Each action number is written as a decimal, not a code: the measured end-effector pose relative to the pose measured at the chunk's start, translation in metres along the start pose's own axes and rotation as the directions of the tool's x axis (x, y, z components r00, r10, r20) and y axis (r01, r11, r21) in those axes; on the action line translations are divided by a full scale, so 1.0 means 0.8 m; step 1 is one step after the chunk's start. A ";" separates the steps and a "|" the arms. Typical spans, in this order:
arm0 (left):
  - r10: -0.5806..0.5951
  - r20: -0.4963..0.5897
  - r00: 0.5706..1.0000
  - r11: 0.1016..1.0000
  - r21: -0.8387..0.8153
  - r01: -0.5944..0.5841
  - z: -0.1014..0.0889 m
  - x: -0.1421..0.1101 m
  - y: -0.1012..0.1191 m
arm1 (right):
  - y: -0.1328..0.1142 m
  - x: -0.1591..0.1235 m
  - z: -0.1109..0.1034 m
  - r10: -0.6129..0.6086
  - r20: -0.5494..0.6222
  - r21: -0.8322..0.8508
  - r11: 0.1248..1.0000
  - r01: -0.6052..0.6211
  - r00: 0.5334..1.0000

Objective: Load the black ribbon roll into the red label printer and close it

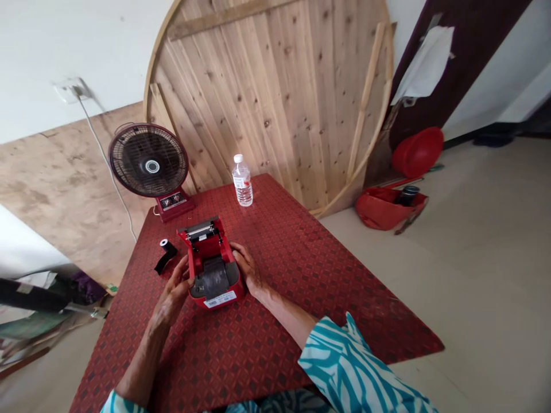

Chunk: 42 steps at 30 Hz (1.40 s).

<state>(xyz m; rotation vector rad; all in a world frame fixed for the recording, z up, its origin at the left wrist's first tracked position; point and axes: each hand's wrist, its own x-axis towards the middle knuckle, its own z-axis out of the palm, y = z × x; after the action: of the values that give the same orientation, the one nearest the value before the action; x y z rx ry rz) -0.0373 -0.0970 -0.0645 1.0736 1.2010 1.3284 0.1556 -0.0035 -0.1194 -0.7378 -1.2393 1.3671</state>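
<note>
A red label printer [236, 274] stands on the table with its lid [200, 230] raised at the far side. Across its inside lies a dark sheet or ribbon [214, 281], and a white label [220, 299] is stuck on the near edge. My left hand [175, 287] grips the printer's left side, thumb on the near corner. Against the right side, my right hand [246, 267] is wrapped with its fingers partly hidden behind the casing. Left of the printer is a small black roll with a white end [164, 245], its dark strip [163, 263] partly unrolled.
A red patterned cloth covers the table [301, 275]. Toward the back stand a clear plastic bottle [243, 186] and a fan [149, 163] with its cord running to a wall socket [74, 90]. A large round wooden panel [275, 109] leans behind. A red bag [379, 209] sits on the floor.
</note>
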 end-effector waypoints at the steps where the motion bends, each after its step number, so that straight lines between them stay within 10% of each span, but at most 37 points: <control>1: 0.016 -0.043 0.999 0.999 0.042 -0.015 -0.001 0.000 0.004 | -0.001 0.000 0.000 -0.008 -0.001 -0.001 1.000 0.008 1.000; 4: 0.171 -0.168 0.971 0.948 0.295 -0.117 0.003 0.005 0.027 | -0.003 0.000 0.000 -0.030 -0.008 -0.006 1.000 0.030 1.000; 7: 0.297 0.001 0.955 0.771 0.590 -0.240 0.020 0.024 0.055 | -0.002 0.002 0.000 -0.027 -0.009 -0.008 1.000 0.027 1.000; 10: 0.157 0.243 0.957 0.588 0.755 -0.288 0.043 0.060 0.073 | 0.000 0.003 0.001 -0.019 -0.014 -0.011 1.000 0.019 1.000; 16: -0.007 0.307 0.952 0.440 0.855 -0.273 0.060 0.115 0.070 | 0.000 0.006 0.001 -0.025 -0.016 -0.004 1.000 0.025 1.000; 27: -0.015 0.379 0.925 0.448 0.830 -0.332 0.058 0.102 0.070 | 0.001 0.005 0.000 -0.031 -0.001 -0.005 1.000 0.031 1.000; 35: 0.211 0.360 0.909 0.410 0.811 -0.417 0.053 0.063 0.110 | 0.004 0.005 -0.002 -0.005 0.012 -0.010 1.000 0.005 1.000; 42: 0.388 0.044 0.921 0.533 0.804 -0.263 -0.007 0.051 0.174 | -0.002 0.002 -0.003 0.028 0.017 0.004 1.000 -0.029 0.999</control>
<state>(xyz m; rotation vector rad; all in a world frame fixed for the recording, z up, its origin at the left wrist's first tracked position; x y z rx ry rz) -0.0625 -0.0568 0.0727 1.9651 1.8628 1.1314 0.1576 -0.0014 -0.1184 -0.7452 -1.2427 1.4012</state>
